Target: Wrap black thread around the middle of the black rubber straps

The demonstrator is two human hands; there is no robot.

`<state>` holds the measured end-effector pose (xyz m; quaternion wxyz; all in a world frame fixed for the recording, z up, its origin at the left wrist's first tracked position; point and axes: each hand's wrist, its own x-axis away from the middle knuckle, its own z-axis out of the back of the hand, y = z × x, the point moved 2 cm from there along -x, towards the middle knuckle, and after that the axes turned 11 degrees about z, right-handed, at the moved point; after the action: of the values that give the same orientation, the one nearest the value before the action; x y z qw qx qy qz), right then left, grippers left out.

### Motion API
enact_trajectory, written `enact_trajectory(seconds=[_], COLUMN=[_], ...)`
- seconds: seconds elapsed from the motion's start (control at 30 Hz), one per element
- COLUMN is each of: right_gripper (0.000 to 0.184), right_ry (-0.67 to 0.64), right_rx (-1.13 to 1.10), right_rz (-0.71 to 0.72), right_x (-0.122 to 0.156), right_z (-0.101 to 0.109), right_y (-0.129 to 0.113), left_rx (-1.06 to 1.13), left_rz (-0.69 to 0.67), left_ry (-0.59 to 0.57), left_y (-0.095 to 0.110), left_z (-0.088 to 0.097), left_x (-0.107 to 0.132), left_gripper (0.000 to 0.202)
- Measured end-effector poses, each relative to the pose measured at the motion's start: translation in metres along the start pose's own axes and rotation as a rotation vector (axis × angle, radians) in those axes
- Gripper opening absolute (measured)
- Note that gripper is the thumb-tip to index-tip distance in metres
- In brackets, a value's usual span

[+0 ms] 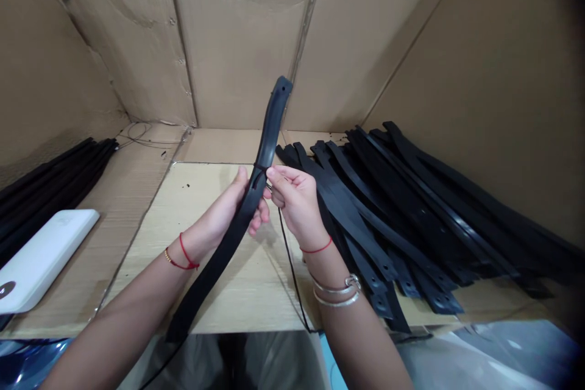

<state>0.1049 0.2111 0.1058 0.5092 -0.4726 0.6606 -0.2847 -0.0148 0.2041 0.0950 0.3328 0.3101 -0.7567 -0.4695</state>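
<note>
A long, slightly curved black strip (219, 256), with a small hole near its upper end, slants above the board between my hands. My left hand (223, 204) is closed around its middle, thumb on the near side and fingers behind. A thin black cord (291, 268) crosses the strip near a slot and hangs down on the right. My right hand (296, 198) pinches this cord between thumb and forefinger at the strip's right edge. Its other fingers are curled, and part of what lies behind the strip is hidden.
A pale wooden board (150, 244) lies beneath my hands. Many similar black strips (350, 210) are heaped at the right. A dark bundle (55, 186) and a white power-bank-like block (52, 250) lie at the left. Cardboard walls (242, 42) enclose the back and sides.
</note>
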Motion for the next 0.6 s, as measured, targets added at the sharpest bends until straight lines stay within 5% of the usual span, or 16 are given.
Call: enact_trajectory(seconds=[0.17, 0.6], right_gripper=[0.038, 0.035], right_ry=[0.046, 0.008], right_rx=[0.103, -0.026], right_rz=[0.028, -0.052], right_x=[-0.0002, -0.0018], right_z=[-0.0006, 0.0006], right_y=[0.0063, 0.0062], left_rx=[-0.136, -0.080], left_rz=[-0.081, -0.164], left_ry=[0.199, 0.008], left_y=[0.0002, -0.0031], left_z=[0.0007, 0.0014], left_x=[0.0007, -0.0014], left_gripper=[0.059, 0.036])
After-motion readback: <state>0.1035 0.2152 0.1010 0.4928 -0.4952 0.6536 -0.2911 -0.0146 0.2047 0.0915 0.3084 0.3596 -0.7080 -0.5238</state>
